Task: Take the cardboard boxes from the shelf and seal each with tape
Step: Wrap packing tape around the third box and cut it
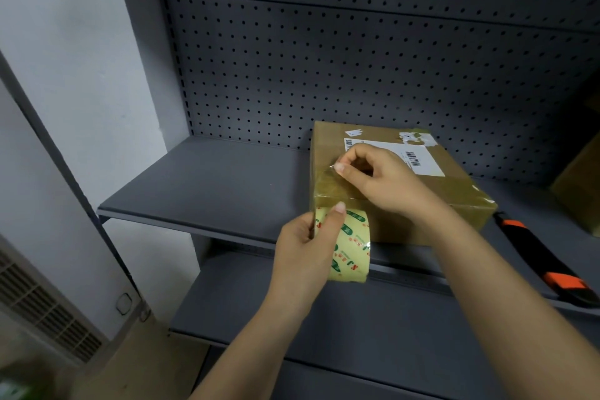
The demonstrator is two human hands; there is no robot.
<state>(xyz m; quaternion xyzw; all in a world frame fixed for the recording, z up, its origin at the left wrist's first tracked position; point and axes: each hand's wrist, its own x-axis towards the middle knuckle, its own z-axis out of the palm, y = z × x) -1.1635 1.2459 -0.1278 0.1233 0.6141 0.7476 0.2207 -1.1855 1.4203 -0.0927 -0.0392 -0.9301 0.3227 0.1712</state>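
Note:
A brown cardboard box (pixel 454 187) with a white barcode label lies on the grey shelf (pixel 211 185), its near corner overhanging the front edge. My left hand (pixel 305 247) grips a roll of clear tape (pixel 352 243) printed with green and red marks, held against the box's front left corner. My right hand (pixel 376 178) rests on the box top and pinches the free end of the tape near the top's left edge. A strip of clear tape runs from the roll up over the box's edge.
A black and orange utility knife (pixel 545 260) lies on the shelf to the right of the box. Another cardboard box (pixel 581 185) stands at the far right. A grey pegboard (pixel 357 58) backs the shelf. A lower shelf (pixel 324 312) sits below.

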